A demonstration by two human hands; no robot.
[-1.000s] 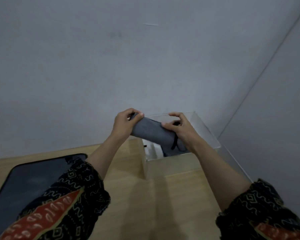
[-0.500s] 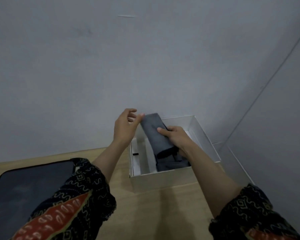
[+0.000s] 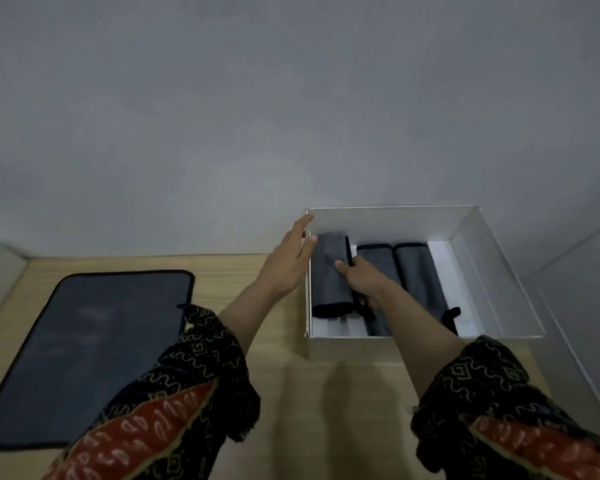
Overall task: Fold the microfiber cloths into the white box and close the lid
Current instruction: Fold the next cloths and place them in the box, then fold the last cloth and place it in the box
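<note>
Wooden surface against a grey wall, white box sitting open at the back. My right hand was pressing flat on the leftmost folded cloth inside, two more cloths beside it. Left hand hung open by the box's left wall. One unfolded cloth lay flat, well left.

Both arms reached forward, forearms bare, patterned sleeves pushed back near the elbows. The left hand was open and flat, fingers straight and together, thumb out to the right, palm turned inward. The right hand lay lower, palm down, fingers loosely extended toward the left and pressing down, nothing clasped in them. The two hands were close but apart.
</note>
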